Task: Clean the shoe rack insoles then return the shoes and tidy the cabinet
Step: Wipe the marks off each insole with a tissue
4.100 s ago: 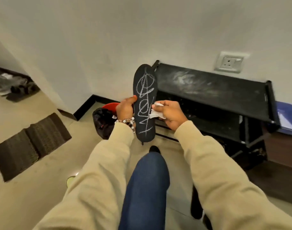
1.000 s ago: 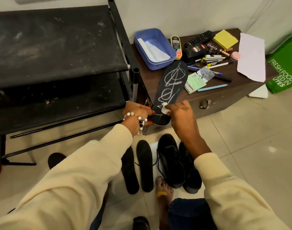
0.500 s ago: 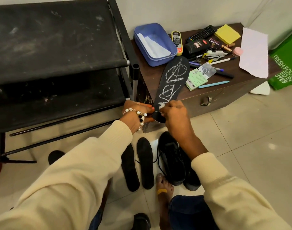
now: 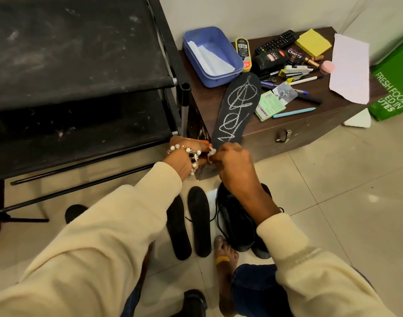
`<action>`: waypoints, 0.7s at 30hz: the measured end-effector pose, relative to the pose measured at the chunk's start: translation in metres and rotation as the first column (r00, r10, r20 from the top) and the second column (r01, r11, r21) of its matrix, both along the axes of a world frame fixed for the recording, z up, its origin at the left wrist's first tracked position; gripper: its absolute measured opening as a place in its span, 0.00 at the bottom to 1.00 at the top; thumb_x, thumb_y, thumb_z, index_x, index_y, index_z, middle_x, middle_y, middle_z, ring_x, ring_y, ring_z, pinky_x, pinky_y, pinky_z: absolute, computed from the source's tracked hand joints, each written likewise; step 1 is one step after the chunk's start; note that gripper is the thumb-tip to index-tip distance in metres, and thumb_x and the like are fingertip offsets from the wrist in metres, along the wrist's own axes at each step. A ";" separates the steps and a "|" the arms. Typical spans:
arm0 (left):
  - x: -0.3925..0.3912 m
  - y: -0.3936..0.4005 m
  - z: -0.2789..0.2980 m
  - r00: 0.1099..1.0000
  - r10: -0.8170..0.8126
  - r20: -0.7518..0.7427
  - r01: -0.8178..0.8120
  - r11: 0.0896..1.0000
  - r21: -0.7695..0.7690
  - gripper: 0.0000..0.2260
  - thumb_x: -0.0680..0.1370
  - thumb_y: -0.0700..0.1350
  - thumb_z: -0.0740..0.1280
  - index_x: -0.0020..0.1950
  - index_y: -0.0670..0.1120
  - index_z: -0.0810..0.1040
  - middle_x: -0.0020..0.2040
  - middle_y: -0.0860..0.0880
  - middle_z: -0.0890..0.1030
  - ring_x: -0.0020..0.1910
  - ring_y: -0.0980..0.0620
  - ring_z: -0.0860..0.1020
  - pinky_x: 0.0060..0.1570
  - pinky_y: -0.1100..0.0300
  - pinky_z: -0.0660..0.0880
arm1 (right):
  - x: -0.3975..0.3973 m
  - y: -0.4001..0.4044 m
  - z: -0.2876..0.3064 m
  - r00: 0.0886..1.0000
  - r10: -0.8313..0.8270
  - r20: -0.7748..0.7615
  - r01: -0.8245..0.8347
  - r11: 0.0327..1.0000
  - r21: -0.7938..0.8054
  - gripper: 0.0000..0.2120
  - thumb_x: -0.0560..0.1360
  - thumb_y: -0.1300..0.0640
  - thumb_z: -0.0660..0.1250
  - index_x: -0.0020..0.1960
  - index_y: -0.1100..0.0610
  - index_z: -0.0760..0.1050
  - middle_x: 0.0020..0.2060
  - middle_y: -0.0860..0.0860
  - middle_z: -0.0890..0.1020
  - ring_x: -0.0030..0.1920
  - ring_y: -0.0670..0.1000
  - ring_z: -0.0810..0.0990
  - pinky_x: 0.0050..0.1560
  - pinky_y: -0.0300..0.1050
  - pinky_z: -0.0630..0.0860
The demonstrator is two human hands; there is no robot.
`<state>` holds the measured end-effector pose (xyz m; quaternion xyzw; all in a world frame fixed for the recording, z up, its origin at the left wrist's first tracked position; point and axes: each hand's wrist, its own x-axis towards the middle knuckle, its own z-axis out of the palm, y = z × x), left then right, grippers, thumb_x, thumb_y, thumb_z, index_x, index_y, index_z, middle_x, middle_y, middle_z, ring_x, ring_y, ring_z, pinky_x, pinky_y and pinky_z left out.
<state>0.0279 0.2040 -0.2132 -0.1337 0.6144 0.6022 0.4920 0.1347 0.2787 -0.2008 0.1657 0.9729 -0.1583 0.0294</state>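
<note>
1. The floor is pale glossy tile, and a white wall runs behind everything.
2. A low dark wooden cabinet stands on the floor against that wall; every place below is given from it.
3. Left of the cabinet, touching its corner, stands a black shoe rack with dusty fabric shelves.
4. Right of the cabinet a green bag printed "FRESH FOOD" leans by the wall.
5. On the cabinet's back left corner sits a blue plastic tub with white tissues lying inside.
6. Beside the tub on the cabinet top lie a shoe-polish tube, a black remote, a yellow notepad, pens and a white paper sheet.
7. A black insole scribbled with white chalk slants up over the cabinet's front left edge, its toe near the tub.
8. The left hand, wearing a bead bracelet, grips the insole's lower end in front of the cabinet.
9. The right hand pinches a small white wad against that same end, knuckles curled.
10. On the floor in front of the cabinet lie two plain black insoles side by side, with a pair of black shoes just right of them.
</note>
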 end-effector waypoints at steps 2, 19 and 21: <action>0.000 -0.001 -0.002 1.000 0.020 -0.005 -0.020 1.000 0.006 0.10 0.77 0.30 0.63 0.58 0.34 0.77 0.52 0.39 0.83 0.59 0.40 0.78 0.39 0.60 0.79 | 0.001 0.010 0.006 0.999 -0.001 0.043 0.002 1.000 -0.025 0.14 0.77 0.59 0.65 0.62 0.55 0.78 0.60 0.54 0.76 0.62 0.53 0.72 0.61 0.42 0.68; 0.003 -0.001 0.013 0.999 0.015 0.052 -0.017 1.000 0.026 0.05 0.78 0.32 0.64 0.45 0.36 0.79 0.35 0.44 0.83 0.57 0.40 0.80 0.31 0.56 0.81 | -0.023 0.016 0.009 0.994 -0.094 -0.059 0.091 0.995 -0.048 0.10 0.76 0.60 0.65 0.56 0.55 0.81 0.54 0.54 0.81 0.55 0.53 0.76 0.56 0.46 0.72; 0.005 0.000 0.015 0.999 -0.009 0.048 0.008 1.000 0.026 0.05 0.78 0.31 0.63 0.47 0.35 0.79 0.37 0.43 0.83 0.59 0.40 0.79 0.35 0.57 0.80 | -0.022 0.015 0.010 0.991 -0.117 -0.058 0.112 0.990 -0.081 0.10 0.75 0.60 0.67 0.56 0.55 0.79 0.54 0.56 0.79 0.54 0.54 0.76 0.55 0.47 0.74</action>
